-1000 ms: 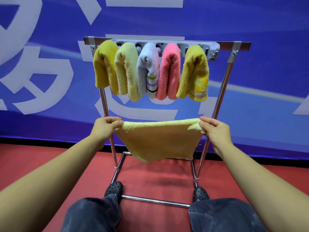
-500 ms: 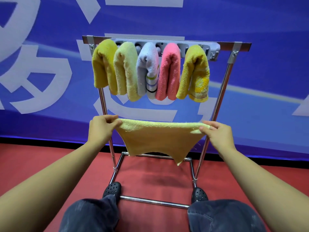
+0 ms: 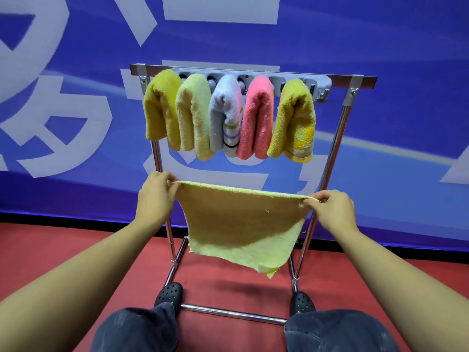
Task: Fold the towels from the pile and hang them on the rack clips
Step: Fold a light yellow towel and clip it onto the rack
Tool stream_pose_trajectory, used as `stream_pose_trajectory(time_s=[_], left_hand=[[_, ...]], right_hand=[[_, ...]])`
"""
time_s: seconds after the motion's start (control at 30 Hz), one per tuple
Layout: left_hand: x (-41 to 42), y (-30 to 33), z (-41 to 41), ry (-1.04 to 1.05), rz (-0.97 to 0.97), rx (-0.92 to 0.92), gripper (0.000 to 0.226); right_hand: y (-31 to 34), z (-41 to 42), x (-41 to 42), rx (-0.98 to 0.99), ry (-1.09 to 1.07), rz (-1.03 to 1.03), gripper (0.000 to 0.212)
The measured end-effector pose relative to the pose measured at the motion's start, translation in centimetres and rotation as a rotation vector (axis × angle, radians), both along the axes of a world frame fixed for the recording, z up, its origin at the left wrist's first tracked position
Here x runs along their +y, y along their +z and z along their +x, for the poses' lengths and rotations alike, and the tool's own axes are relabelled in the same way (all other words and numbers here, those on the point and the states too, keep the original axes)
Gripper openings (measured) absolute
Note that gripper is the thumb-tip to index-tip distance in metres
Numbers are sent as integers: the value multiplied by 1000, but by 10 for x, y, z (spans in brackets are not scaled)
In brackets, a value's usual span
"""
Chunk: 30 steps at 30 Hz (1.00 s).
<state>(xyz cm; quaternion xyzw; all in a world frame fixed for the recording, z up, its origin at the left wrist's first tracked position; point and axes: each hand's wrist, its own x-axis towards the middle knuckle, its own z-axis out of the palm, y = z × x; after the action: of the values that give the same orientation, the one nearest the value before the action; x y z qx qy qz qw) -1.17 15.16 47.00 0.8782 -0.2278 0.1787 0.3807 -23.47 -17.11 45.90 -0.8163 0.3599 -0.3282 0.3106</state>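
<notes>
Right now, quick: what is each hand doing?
Left hand: fingers pinch the pale yellow towel at its top left corner.
Right hand: fingers pinch the same towel's top right corner.

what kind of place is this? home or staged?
Likely a staged demo or recording area, not a home: a printed blue banner backdrop, red mat flooring, and a small freestanding metal rack set up for towel hanging.

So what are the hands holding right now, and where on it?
The pale yellow terry towel, spread open below the rack. The left hand pinches its top left corner and the right hand pinches its top right corner.
</notes>
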Motion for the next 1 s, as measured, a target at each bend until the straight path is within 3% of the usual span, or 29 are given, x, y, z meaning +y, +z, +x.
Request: stream_pose_trajectory(time_s=[0.2, 0.4, 0.57, 0.77, 1.0], left_hand=[[10, 3, 15, -96, -153, 209, 19], [20, 12, 14, -221, -537, 412, 32], [22, 15, 15, -221, -718, 455, 32], [23, 10, 14, -234, -722, 460, 25], [17, 7, 8, -185, -739, 454, 17]], right_hand=[[12, -10, 0, -148, 233, 308, 9], [16, -9, -1, -414, 319, 606, 13], [15, -4, 0, -513, 289, 644, 20], [14, -6, 4, -577, 297, 685, 7], [11, -6, 4, -501, 163, 579, 13]])
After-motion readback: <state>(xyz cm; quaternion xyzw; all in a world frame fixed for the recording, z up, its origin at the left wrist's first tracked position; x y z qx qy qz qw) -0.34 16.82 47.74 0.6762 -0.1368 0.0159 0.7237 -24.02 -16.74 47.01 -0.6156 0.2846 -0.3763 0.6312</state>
